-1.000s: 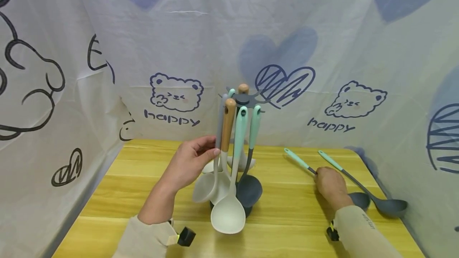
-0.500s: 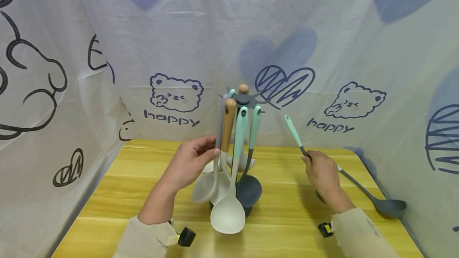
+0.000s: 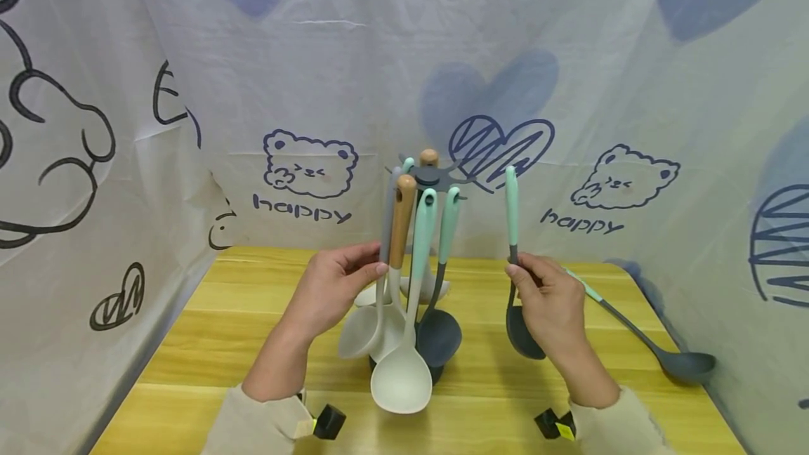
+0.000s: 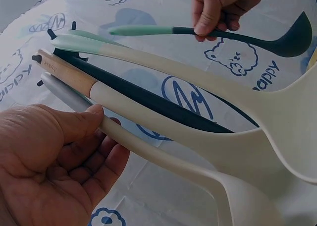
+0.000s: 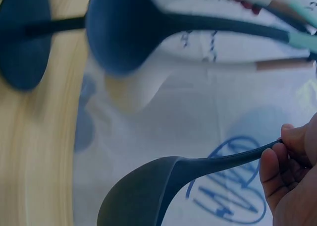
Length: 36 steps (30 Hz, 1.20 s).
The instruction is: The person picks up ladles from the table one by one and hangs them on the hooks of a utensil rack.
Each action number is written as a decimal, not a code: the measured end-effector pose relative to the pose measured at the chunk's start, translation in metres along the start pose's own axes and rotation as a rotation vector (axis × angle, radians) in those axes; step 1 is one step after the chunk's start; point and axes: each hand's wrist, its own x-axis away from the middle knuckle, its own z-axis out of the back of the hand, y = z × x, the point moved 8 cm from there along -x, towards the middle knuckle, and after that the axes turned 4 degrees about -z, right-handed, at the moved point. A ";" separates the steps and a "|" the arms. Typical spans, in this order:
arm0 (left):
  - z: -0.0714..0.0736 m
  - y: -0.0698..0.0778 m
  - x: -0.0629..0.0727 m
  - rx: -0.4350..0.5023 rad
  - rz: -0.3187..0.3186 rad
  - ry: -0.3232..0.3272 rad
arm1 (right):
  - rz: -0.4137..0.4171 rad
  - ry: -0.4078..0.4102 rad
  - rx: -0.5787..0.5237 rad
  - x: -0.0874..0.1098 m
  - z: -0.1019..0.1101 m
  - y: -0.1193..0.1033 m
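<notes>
A rotating utensil rack [image 3: 428, 174] stands mid-table, hung with several ladles and similar utensils. My left hand [image 3: 331, 286] pinches a grey-handled pale ladle [image 4: 153, 156] between thumb and fingers on the rack's left side. Beside it hang a wooden-handled pale utensil [image 3: 402, 230], a mint-handled white ladle [image 3: 402, 379] in front and a dark ladle with a mint handle [image 3: 440, 337]. To the right of the rack, my right hand [image 3: 553, 300] grips another dark ladle [image 3: 512, 206] by its neck, mint handle up and bowl down, above the table. The rack's post is mostly hidden.
Another mint-handled dark ladle [image 3: 685, 365] lies on the right side of the yellow wood-grain table [image 3: 505, 406]. A printed white cloth [image 3: 379, 90] hangs behind and at both sides. The rack's dark base shows beneath the hanging bowls.
My right hand has lifted the mint-handled dark ladle off the table, moved it left towards the rack and turned it upright. The left hand and the rack have stayed in place.
</notes>
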 end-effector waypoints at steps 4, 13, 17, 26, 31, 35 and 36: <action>0.001 0.000 0.001 0.000 0.008 0.009 | 0.024 -0.002 -0.084 0.005 -0.001 -0.018; 0.001 0.000 0.001 -0.012 0.004 0.014 | 0.060 -0.006 -0.161 0.007 -0.004 -0.035; 0.002 0.000 0.000 -0.010 0.001 0.013 | 0.062 -0.015 -0.153 0.007 -0.007 -0.036; 0.001 -0.001 0.000 -0.011 0.005 0.013 | 0.078 -0.033 -0.122 0.005 -0.011 -0.037; 0.001 -0.001 0.000 -0.016 0.010 0.012 | 0.077 -0.038 -0.117 0.005 -0.013 -0.038; 0.000 0.000 0.001 -0.019 0.007 0.012 | 0.071 -0.047 -0.125 0.005 -0.014 -0.038; 0.000 0.000 0.001 -0.020 0.005 0.012 | 0.069 -0.049 -0.127 0.005 -0.015 -0.038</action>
